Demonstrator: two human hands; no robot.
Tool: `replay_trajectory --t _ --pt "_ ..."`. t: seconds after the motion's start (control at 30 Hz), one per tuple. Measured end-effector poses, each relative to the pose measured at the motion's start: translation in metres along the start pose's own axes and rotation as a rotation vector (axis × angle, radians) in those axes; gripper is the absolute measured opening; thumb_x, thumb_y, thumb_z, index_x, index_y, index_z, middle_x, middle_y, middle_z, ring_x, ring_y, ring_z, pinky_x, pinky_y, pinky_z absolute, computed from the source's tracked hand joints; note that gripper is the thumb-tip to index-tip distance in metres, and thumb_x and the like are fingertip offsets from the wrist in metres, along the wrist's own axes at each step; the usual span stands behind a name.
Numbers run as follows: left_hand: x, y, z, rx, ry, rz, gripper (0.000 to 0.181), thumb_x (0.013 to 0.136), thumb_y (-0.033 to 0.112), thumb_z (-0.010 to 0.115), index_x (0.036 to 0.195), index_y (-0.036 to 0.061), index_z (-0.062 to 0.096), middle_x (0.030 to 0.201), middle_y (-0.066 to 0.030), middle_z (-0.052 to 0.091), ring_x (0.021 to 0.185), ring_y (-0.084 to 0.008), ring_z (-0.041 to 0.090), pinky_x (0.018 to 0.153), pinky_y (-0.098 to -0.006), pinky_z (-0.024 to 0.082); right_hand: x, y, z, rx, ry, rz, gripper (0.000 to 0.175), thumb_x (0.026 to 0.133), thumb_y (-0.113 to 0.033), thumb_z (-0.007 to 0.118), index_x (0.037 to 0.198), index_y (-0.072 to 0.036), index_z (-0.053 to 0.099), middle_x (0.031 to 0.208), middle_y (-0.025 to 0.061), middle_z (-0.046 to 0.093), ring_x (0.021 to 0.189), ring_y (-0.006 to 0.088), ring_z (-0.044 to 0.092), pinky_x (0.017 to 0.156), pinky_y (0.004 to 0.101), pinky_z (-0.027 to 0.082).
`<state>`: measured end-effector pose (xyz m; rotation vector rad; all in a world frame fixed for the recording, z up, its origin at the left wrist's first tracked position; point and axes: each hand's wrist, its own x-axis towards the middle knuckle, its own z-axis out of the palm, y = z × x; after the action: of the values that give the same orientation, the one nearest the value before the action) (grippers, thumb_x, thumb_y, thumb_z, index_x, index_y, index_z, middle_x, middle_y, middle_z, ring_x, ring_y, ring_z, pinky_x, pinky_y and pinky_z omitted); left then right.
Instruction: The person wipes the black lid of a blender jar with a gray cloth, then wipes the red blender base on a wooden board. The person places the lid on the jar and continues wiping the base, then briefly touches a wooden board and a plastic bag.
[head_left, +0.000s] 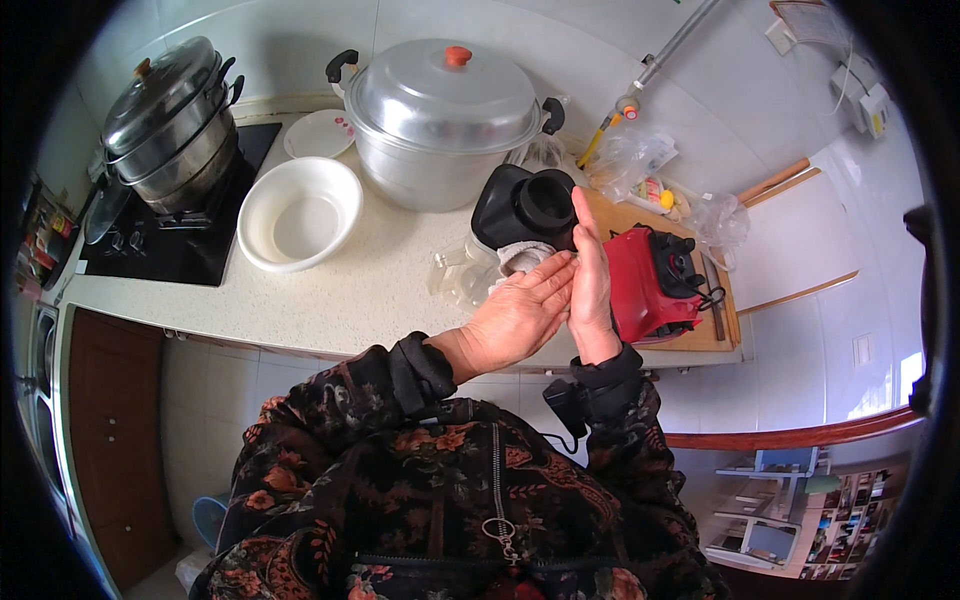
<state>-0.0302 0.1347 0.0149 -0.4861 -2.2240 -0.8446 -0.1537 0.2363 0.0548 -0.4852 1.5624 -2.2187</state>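
Note:
My left hand (510, 319) lies with its fingers against the palm side of my right hand (591, 281), which stands upright with its thumb side towards me hard to tell. Just behind them a black-lidded clear blender jar (469, 274) rests on the counter, its wide black lid or base (499, 206) at the back. A light grey cloth (525, 256) sits by the jar, partly hidden by my fingers. Right of my right hand stands a red blender base (649, 281) on a wooden cutting board (604, 214). Neither hand shows an object in it.
A large aluminium steamer pot (439, 112) stands at the back, beside a white basin (300, 214) and a plate (319, 133). A stacked steel pot (176, 127) is on the black gas hob (195, 255) at left. Plastic bags (634, 161) lie near the yellow gas hose (596, 142).

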Motion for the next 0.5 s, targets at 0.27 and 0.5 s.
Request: replay_trajectory --t 0.27,0.5 --pt "-0.001 0.003 -0.009 -0.095 -0.044 0.037 0.049 0.086 0.008 0.060 0.132 -0.0036 0.050 0.139 -0.0204 0.046 0.134 -0.0377 0.038 0.110 -0.0462 0.035 -0.033 0.015 0.011 -0.247 0.025 -0.220 0.053 0.103 -0.034 0.036 0.144 0.000 0.036 0.151 0.0142 0.033 0.142 0.0220 0.027 0.116 0.0347 0.020" --pt "0.006 0.014 -0.009 -0.160 -0.096 0.118 0.067 0.083 0.010 0.065 0.142 -0.0011 0.036 0.143 -0.0225 0.040 0.134 -0.0409 0.038 0.108 -0.0468 0.037 -0.078 0.009 -0.013 -0.082 0.106 0.060 0.049 0.103 -0.043 0.041 0.129 -0.002 0.049 0.124 0.0094 0.053 0.113 0.0172 0.051 0.097 0.0315 0.041"
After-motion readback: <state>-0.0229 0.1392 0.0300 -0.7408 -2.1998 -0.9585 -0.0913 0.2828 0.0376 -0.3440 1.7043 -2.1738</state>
